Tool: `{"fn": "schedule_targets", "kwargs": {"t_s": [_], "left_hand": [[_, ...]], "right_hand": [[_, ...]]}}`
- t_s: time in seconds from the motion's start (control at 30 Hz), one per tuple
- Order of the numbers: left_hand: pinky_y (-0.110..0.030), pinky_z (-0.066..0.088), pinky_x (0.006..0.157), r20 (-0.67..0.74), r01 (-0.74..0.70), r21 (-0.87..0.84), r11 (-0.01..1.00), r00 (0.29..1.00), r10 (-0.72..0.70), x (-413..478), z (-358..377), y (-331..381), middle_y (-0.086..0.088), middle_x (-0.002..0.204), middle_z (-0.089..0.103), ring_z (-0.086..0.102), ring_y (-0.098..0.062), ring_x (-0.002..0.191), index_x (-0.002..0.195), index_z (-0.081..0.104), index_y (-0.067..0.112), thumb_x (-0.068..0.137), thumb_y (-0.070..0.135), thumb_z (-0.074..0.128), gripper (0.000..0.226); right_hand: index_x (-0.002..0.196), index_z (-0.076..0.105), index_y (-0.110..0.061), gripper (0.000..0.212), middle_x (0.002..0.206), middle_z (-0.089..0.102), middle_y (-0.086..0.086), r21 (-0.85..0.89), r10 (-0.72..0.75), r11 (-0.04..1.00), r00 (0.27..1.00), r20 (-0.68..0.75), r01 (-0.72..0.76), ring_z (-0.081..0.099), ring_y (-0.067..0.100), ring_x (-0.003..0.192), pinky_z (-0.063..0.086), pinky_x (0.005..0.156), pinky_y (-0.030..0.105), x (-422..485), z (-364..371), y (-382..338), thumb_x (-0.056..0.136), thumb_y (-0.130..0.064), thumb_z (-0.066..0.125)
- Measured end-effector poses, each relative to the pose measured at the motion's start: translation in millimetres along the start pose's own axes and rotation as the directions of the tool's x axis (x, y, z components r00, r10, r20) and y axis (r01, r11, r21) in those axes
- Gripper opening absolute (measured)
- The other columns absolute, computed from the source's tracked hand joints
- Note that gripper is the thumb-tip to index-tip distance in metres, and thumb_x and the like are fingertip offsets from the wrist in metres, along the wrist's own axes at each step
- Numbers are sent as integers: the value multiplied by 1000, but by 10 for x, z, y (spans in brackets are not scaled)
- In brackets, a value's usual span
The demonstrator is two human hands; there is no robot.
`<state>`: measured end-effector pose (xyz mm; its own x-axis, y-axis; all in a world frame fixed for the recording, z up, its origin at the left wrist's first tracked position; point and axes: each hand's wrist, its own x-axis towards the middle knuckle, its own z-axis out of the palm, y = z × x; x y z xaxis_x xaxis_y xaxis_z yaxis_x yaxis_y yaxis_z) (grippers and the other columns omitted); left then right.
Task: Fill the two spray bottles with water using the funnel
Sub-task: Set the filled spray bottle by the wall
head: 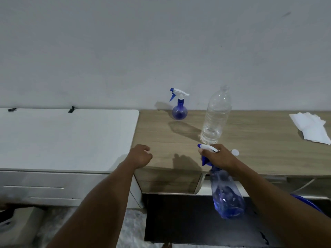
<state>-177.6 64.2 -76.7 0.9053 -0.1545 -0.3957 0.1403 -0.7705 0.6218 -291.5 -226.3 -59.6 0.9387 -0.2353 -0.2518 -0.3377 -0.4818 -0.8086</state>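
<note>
My right hand (221, 156) grips the white and blue trigger head of a tall blue spray bottle (227, 194), which hangs in the air in front of the wooden table's (259, 149) front edge. A second, round blue spray bottle (179, 111) stands at the back of the table by the wall. A large clear plastic water bottle (215, 119) stands uncapped just behind my right hand, and its white cap (235, 152) lies beside my knuckles. My left hand (140, 155) hovers over the table's left front corner with curled fingers, holding nothing. No funnel is in view.
A white cabinet top (68, 138) adjoins the table on the left, with drawers below. A stack of white paper napkins (311, 129) lies at the table's far right. Part of a blue object (308, 203) shows under the table at the right.
</note>
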Motion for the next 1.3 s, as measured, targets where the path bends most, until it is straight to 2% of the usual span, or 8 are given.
{"fn": "schedule_targets", "kwargs": {"t_s": [0.1, 0.23, 0.4, 0.5, 0.7, 0.87, 1.1, 1.3], "left_hand": [[-26, 46, 95, 20, -16, -9, 1000, 1000, 16, 78, -33, -2, -7, 127, 61, 59, -21, 112, 129, 61, 18, 87, 19, 63, 42], [-29, 47, 97, 32, -36, -2, 999, 999, 36, 181, -121, 18, -4, 125, 61, 60, -20, 110, 128, 61, 19, 87, 19, 61, 41], [-28, 49, 93, 56, -47, -4, 999, 997, 47, 283, -195, 55, -3, 122, 63, 62, -19, 106, 126, 62, 21, 84, 20, 61, 41], [-28, 48, 95, 67, -51, -7, 999, 996, 51, 339, -226, 63, -2, 122, 63, 61, -18, 108, 125, 63, 22, 84, 19, 60, 41], [-31, 48, 98, 73, -71, -3, 997, 995, 71, 499, -308, 87, -1, 122, 64, 61, -19, 109, 126, 63, 23, 84, 20, 60, 42], [-26, 43, 98, 32, -135, 13, 991, 990, 135, 671, -440, 154, -2, 132, 60, 55, -19, 120, 128, 62, 21, 86, 19, 56, 42], [-29, 47, 98, -39, -180, -1, 984, 983, 180, 935, -693, 292, -4, 123, 63, 61, -20, 106, 127, 63, 19, 87, 18, 54, 41], [-26, 43, 98, -57, -202, 19, 979, 978, 203, 1206, -814, 404, -2, 129, 63, 59, -21, 116, 128, 62, 19, 89, 20, 54, 40]], "right_hand": [[62, 68, -8, 45, 61, 71, 6, -52, 31, 998, 1000, 6, -30, 71, 22, 69, 55, 75, 35, 86, 88, -33, 89, -43, 60], [76, 72, -4, 38, 71, 75, 7, 13, 37, 999, 999, -14, -37, 70, 24, 71, 54, 73, 34, 174, 166, -142, 91, -37, 63], [79, 69, -6, 37, 57, 69, 5, -9, 132, 991, 989, -67, -133, 63, 14, 50, 53, 56, 30, 267, 293, -162, 88, -41, 66], [79, 66, -9, 31, 68, 73, 7, 11, 61, 998, 994, -92, -61, 70, 23, 66, 57, 71, 42, 320, 366, -218, 86, -39, 68], [88, 61, -18, 15, 79, 72, 8, 155, -192, 966, 975, -112, 208, 66, 33, 69, 55, 62, 47, 405, 354, -691, 85, -31, 69], [82, 71, -21, 18, 70, 68, 2, 38, -360, 926, 906, -223, 377, 61, 12, 60, 46, 57, 23, 663, 265, -1250, 82, -37, 79], [84, 78, -18, 24, 75, 70, 0, -155, -360, 929, 918, -169, 336, 59, 3, 70, 46, 61, 23, 1343, 173, -1747, 73, -37, 86], [80, 67, -19, 21, 78, 65, 2, -449, -325, 856, 942, -81, 257, 63, 26, 75, 51, 66, 37, 2001, 224, -1911, 79, -36, 80]]}}
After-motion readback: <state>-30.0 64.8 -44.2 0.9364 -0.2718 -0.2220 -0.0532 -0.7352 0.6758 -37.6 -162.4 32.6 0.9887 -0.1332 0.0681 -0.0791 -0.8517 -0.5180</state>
